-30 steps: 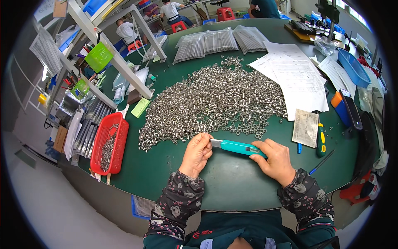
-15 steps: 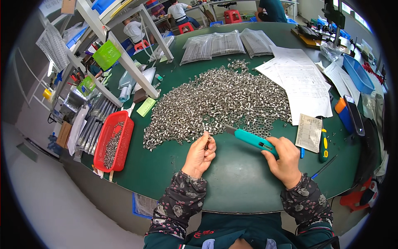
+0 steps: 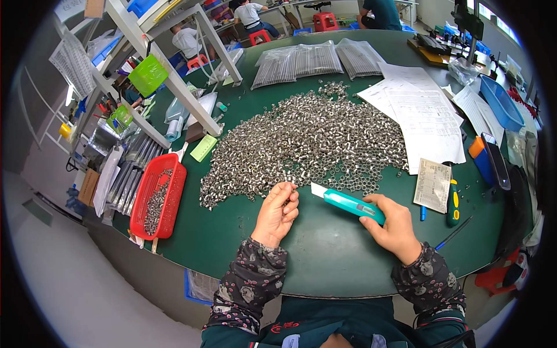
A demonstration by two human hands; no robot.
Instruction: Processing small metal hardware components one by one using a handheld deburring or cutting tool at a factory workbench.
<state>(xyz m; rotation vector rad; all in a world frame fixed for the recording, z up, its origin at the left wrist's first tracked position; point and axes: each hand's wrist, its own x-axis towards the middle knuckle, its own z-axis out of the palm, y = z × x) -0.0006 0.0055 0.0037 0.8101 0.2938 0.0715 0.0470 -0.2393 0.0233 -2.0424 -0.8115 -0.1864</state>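
My right hand [image 3: 395,226] is closed round a teal utility knife [image 3: 351,205], whose bare blade [image 3: 318,190] points left toward my other hand. Thumb and fingertips of my left hand [image 3: 277,216] are pinched on a small metal ring [image 3: 293,186], mostly covered by the fingers. A short gap separates the blade tip from those fingers. Just beyond both hands spreads a large heap of small silvery metal rings [image 3: 301,136], lying loose on the green tabletop [image 3: 325,261].
A red basket [image 3: 178,194] with more rings stands at left, near a metal shelf frame. Bagged metal tubes [image 3: 316,61] lie at the back. Papers [image 3: 426,124], a card [image 3: 432,185], a green-and-yellow screwdriver [image 3: 453,203] and a phone [image 3: 496,162] are on the right. Other people sit farther off.
The knife has dropped slightly and turned, so its blade now shows bright. My left hand has rolled a little, and the ring that showed in its fingertips is now mostly hidden.
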